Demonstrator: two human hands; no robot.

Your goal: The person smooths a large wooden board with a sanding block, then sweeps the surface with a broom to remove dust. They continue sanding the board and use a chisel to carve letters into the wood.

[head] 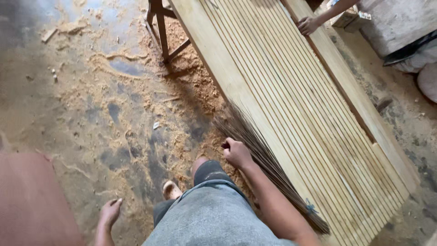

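My right hand (236,153) is closed in a fist against a broom of thin brown sticks (268,164). The broom lies slanted along the near edge of a long slatted wooden panel (300,95), its loose tips fanned toward the floor at upper left and its bound end at lower right. My left hand (109,212) hangs low at the left with loose fingers and nothing in it. Between the hands are my knee in grey shorts (214,214) and my foot (171,189).
Another person's hand (308,25) rests on the panel's far edge at top right. A wooden trestle leg (162,32) stands under the panel's upper end. Sawdust (136,86) covers the concrete floor. A reddish board (27,200) lies at bottom left; grey sacks (400,23) sit top right.
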